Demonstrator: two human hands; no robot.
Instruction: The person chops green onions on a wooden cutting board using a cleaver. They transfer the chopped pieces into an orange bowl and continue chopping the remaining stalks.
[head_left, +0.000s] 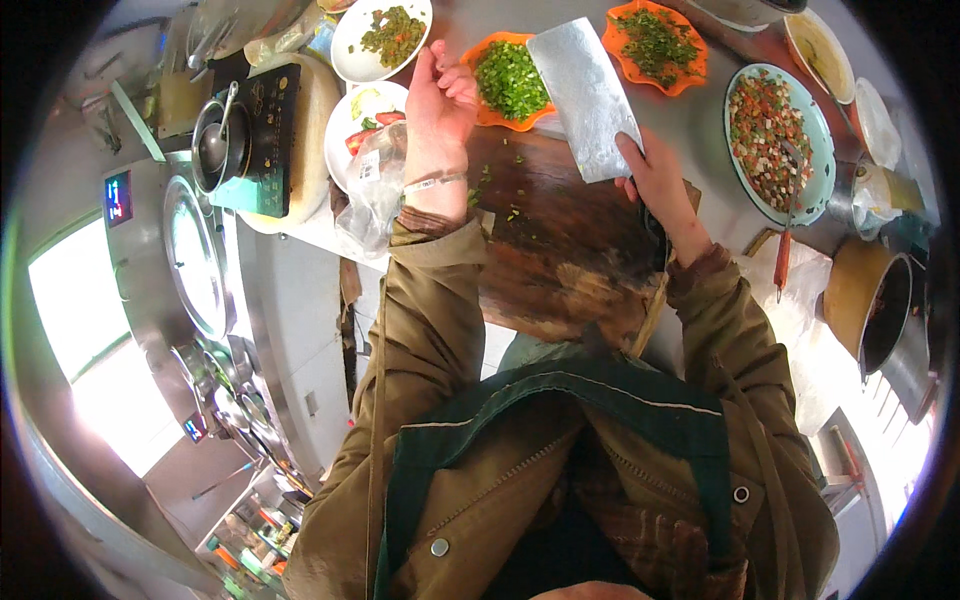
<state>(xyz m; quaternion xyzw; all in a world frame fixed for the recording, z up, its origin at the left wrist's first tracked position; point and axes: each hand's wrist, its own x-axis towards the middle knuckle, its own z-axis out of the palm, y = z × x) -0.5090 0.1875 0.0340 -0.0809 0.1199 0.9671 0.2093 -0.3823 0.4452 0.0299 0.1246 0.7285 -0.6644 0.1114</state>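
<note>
My right hand (655, 180) grips the handle of a cleaver (585, 97), its broad blade raised over the back of a worn wooden chopping board (562, 240). To the left, my left hand (444, 101) is raised with curled fingers beside an orange dish of chopped green vegetable (513, 81); whether it holds anything small cannot be told. Green scraps (513, 213) lie on the board. A second orange dish with chopped herbs (658, 48) stands behind the blade. A white plate with chopped pickled greens (392, 36) is at the back left.
Left of the board are a plate of red and green vegetables (360, 112), a plastic bag (367, 210) and an induction cooker (274, 135) bearing a pan (219, 142). At right stand a basin of diced food (772, 135) with a red-handled utensil (782, 259) and a deep pot (862, 300).
</note>
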